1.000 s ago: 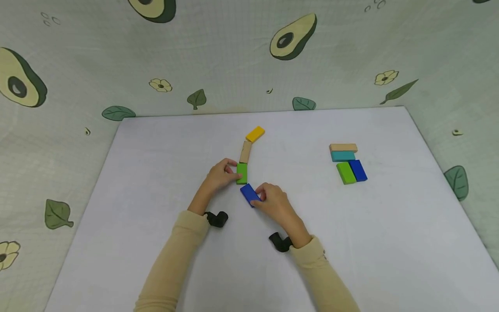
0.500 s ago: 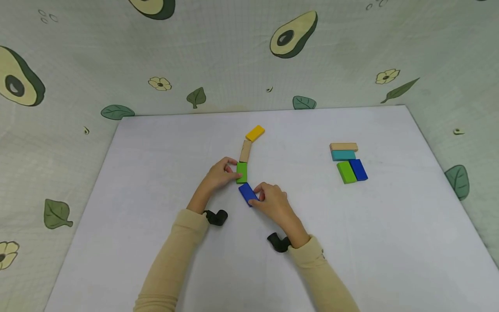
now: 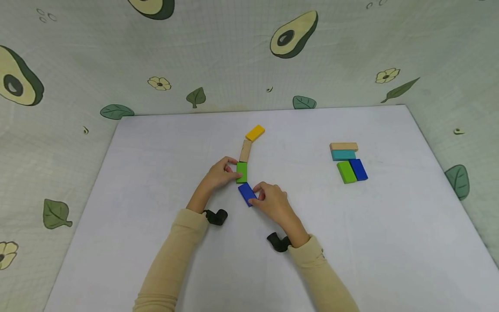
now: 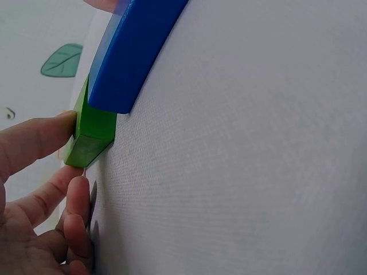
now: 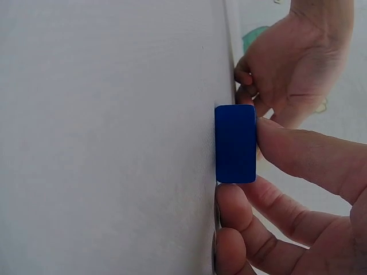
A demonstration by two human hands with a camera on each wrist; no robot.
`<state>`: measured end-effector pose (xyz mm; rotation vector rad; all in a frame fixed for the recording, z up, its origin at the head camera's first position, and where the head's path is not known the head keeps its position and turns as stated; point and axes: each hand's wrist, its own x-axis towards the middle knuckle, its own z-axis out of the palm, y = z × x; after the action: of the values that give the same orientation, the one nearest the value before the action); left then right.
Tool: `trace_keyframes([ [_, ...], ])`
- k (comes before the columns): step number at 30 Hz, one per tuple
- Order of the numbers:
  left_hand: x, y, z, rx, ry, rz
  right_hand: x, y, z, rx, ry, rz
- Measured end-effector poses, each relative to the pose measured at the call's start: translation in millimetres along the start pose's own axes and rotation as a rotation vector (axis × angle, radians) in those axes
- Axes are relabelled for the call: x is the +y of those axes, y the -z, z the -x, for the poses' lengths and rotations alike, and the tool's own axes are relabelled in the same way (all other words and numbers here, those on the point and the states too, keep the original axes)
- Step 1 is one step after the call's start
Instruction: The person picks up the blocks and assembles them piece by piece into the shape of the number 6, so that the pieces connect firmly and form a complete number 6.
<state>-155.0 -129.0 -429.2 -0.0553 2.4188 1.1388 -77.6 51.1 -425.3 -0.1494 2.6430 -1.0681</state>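
Observation:
In the head view a curved row of flat wooden blocks lies on the white table. My left hand (image 3: 221, 176) holds the green block (image 3: 241, 169), thumb on top and a finger at its side, as the left wrist view shows. Just below it, my right hand (image 3: 274, 203) pinches the blue block (image 3: 246, 193) between thumb and fingers. This blue block is slanted, its upper corner right at the green block's lower end. Above the green block follow a natural wood block (image 3: 245, 151) and a tilted yellow block (image 3: 255, 133). The right wrist view shows the blue block end-on, against the table surface.
Off to the right lies a group of blocks: a natural wood one (image 3: 343, 146), a teal one (image 3: 343, 155), a second green one (image 3: 347, 172) and a second blue one (image 3: 358, 169). A cloth printed with avocados (image 3: 294, 37) surrounds the white table (image 3: 390, 216).
My right hand has shifted the blue block slightly left and up, closer under the green block. The left hand stays on the green block, and the other blocks keep their places.

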Motion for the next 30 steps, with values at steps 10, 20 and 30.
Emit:
trace_keyframes([
  [10, 1.9, 0.2, 1.2, 0.0, 0.019, 0.003, -0.8, 1.3, -0.3, -0.004, -0.009, 0.008],
  [20, 4.8, 0.4, 1.0, -0.004, 0.026, -0.003, 0.1, 2.3, -0.5, -0.001, -0.004, 0.002],
  [30, 8.7, 8.3, -1.2, -0.027, 0.054, -0.044, 4.7, 9.4, 1.2, -0.06, -0.007, -0.143],
])
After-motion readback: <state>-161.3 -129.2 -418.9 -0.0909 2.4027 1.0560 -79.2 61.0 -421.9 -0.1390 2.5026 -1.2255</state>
